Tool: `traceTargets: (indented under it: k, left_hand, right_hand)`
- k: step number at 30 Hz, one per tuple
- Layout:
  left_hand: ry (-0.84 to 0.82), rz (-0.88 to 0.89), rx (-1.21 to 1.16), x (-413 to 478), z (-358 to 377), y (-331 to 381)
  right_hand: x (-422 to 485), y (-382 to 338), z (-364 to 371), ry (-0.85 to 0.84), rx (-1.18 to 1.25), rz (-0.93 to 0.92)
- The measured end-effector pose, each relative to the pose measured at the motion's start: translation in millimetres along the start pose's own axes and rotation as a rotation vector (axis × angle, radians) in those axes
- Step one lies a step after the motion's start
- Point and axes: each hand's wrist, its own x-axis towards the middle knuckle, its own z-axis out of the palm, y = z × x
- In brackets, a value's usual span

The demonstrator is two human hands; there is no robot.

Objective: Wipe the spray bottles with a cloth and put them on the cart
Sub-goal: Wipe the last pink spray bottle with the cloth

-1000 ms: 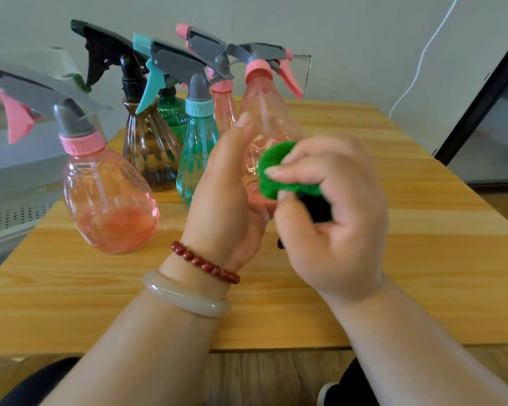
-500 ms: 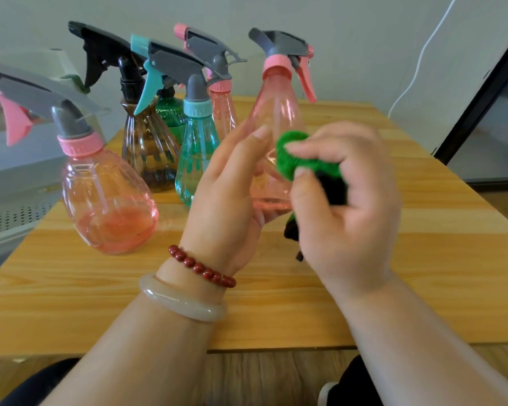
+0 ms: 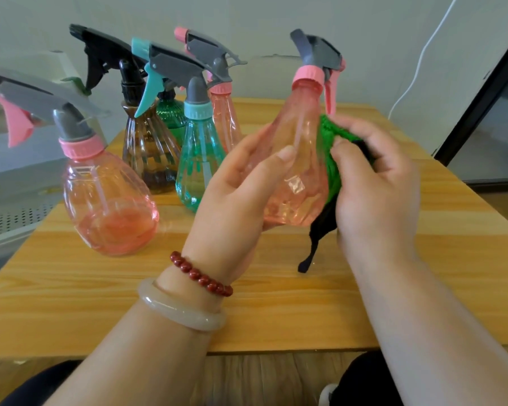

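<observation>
Left hand [image 3: 232, 200] fingers [image 3: 276, 162] curl round near-upright pink spray bottle [image 3: 296, 171], nozzle up; right hand [image 3: 376, 183] pinches green cloth [image 3: 329, 159] against bottle's right side.

Left hand [image 3: 235, 197] grips pink spray bottle [image 3: 298, 165] by lower body, bottle tilted over middle of surface [image 3: 276, 306]. Right hand [image 3: 376, 186] presses green cloth [image 3: 329, 162] against bottle's right side; cloth's black part hangs down toward surface. Toward far left corner stand round pink bottle [image 3: 109, 203], brown bottle [image 3: 150, 153], teal bottle [image 3: 197, 168], green bottle [image 3: 170, 112], slim pink bottle [image 3: 225, 121].
</observation>
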Motion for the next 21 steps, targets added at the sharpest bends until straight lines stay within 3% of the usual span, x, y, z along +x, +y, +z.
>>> traceTargets:
  k: [1,5,6,8,11,12,18,21]
  left_hand:
    - [0.005,0.001,-0.019,0,0,1]
    - [0.027,-0.003,-0.05,1,0,4]
    - [0.032,-0.003,-0.057,1,-1,4]
    - [0.016,-0.012,-0.058,0,-1,5]
    - [0.003,-0.014,-0.043,0,0,3]
    - [0.014,-0.016,-0.053,-1,-1,2]
    - [0.051,-0.03,-0.09,2,-4,3]
    - [0.044,-0.045,-0.101,3,-3,1]
  right_hand:
    - [-1,-1,0,-0.003,-0.021,-0.032]
    - [-12,-7,2,-0.219,-0.177,-0.527]
    - [-10,-7,1,-0.244,-0.196,-0.574]
    - [-3,-1,-2,-0.178,-0.208,-0.485]
    - [1,4,0,-0.046,-0.1,-0.175]
    - [0,4,1,-0.051,-0.113,-0.184]
    - [-15,-1,3,-0.32,-0.259,-0.7]
    - [-14,5,4,-0.2,-0.381,-0.721]
